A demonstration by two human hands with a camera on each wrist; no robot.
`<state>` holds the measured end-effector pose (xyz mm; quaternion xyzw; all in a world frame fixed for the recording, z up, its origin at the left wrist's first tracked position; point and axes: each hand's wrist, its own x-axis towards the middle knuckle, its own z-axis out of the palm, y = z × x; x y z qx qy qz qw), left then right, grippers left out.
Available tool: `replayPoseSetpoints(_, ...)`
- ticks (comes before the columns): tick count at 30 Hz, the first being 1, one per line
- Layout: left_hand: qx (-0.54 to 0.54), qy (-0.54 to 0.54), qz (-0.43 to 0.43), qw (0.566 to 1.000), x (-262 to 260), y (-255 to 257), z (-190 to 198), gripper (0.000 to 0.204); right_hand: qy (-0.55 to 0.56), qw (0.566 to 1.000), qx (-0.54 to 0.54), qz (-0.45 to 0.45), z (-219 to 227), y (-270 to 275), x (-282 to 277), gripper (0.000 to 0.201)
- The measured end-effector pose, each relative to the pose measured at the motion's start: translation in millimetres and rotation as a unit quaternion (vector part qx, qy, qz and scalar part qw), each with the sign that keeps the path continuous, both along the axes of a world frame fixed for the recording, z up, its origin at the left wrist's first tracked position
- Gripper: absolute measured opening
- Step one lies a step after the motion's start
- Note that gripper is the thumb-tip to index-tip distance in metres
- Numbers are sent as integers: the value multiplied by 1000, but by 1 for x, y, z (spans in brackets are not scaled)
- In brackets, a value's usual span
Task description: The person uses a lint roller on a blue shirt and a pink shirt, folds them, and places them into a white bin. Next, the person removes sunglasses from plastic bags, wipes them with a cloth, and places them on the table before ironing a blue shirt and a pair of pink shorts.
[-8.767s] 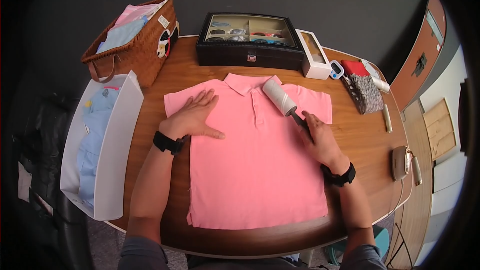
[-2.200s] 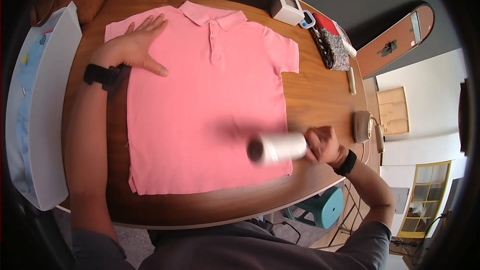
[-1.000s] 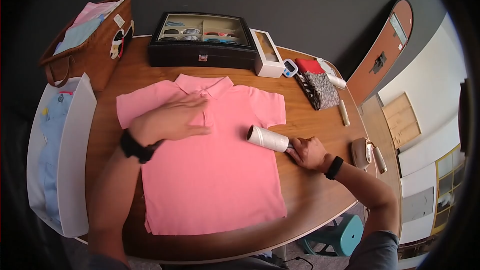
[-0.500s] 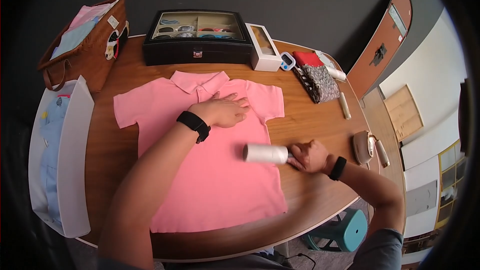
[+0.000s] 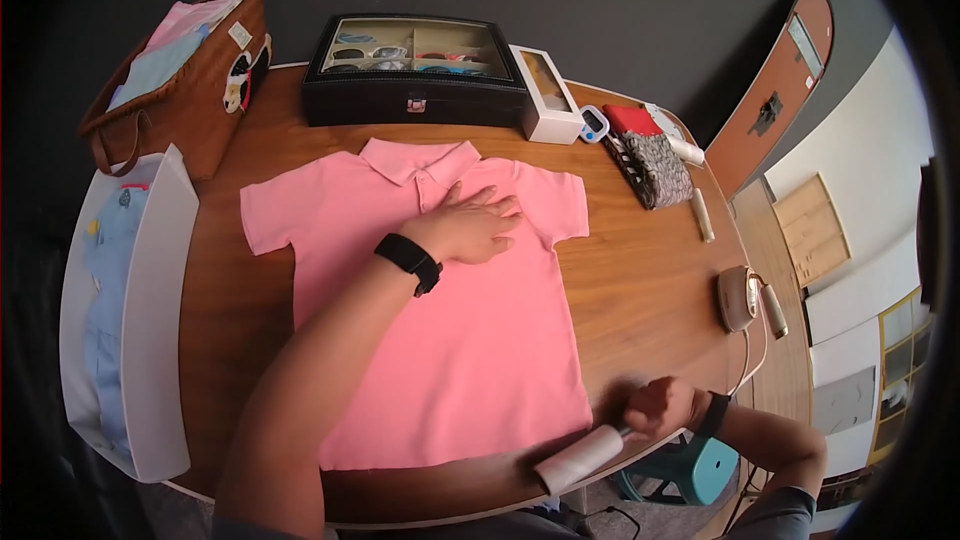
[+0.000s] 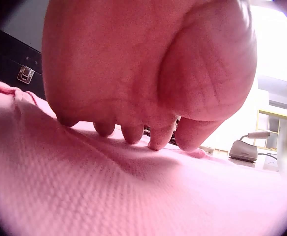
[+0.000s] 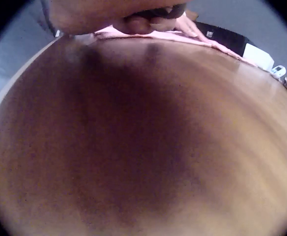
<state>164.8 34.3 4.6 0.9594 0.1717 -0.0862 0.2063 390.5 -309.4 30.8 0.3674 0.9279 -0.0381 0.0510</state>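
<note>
A pink polo shirt [image 5: 450, 350] lies flat, collar away from the person, on the wooden table [image 5: 640, 270]. My left hand [image 5: 465, 228] rests on its upper right chest with fingers spread; in the left wrist view the fingertips of that hand [image 6: 148, 69] touch the pink cloth [image 6: 84, 182], which is slightly creased there. My right hand [image 5: 662, 408] grips the handle of a white lint roller [image 5: 580, 458] at the table's front edge, just off the shirt's lower right corner. The right wrist view shows part of the right hand [image 7: 114, 14] above the bare wood.
A white bin [image 5: 155, 340] with blue clothes and a brown basket [image 5: 190, 110] stand left. Behind the shirt are a black glasses case [image 5: 415, 100] and a white box [image 5: 548, 100]. Folded cloths [image 5: 655, 170] and a corded beige device [image 5: 738, 300] lie right; a teal stool [image 5: 700, 465] is below.
My left hand has moved from the shirt's upper left to its upper right chest. The right hand has carried the roller from over the shirt down to the table's front edge.
</note>
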Motion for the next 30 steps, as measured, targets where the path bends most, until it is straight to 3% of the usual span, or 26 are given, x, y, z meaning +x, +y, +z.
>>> replayPoseSetpoints(4, -7, -5, 4, 1000, 2, 2, -6, 54, 27, 991, 101, -82, 8, 34, -14, 30)
replayPoseSetpoints(9, -25, -16, 7, 1000, 1, 4, -9, 54, -9, 984, 62, -167, 11, 42, -79, 33)
replayPoseSetpoints(12, -28, -20, 9, 999, 0, 3, -8, 54, 18, 983, 41, -176, 0, 28, -72, 33)
replayPoseSetpoints(16, -27, -27, -1, 999, 1, 5, -11, 55, 35, 998, -29, -34, -7, 9, -54, 31)
replayPoseSetpoints(19, -11, -30, 6, 999, -1, 5, -12, 55, 58, 998, 17, -30, 5, 32, -49, 29)
replayPoseSetpoints(20, -42, -85, 0, 995, -6, 9, -15, 56, 60, 998, 19, -26, 5, 42, -48, 29)
replayPoseSetpoints(22, -71, -140, -6, 988, -20, 11, -7, 56, 44, 980, 98, -171, 5, 61, -43, 31)
replayPoseSetpoints(24, -41, -152, 18, 987, -47, 6, 13, 57, 25, 956, 81, -280, 5, 85, -52, 35)
replayPoseSetpoints(26, 8, -130, 36, 991, -80, -5, 8, 60, 19, 946, 85, -312, 11, 109, -67, 30)
replayPoseSetpoints(28, 87, -66, 91, 990, -112, -26, -4, 81, 10, 935, 79, -347, 5, 127, -74, 32)
replayPoseSetpoints(29, 88, -68, 89, 990, -121, -38, -1, 81, 9, 934, 81, -348, 1, 137, -77, 32)
replayPoseSetpoints(30, 95, -21, 115, 989, -130, -51, 3, 95, 33, 932, 75, -354, -3, 144, -82, 36)
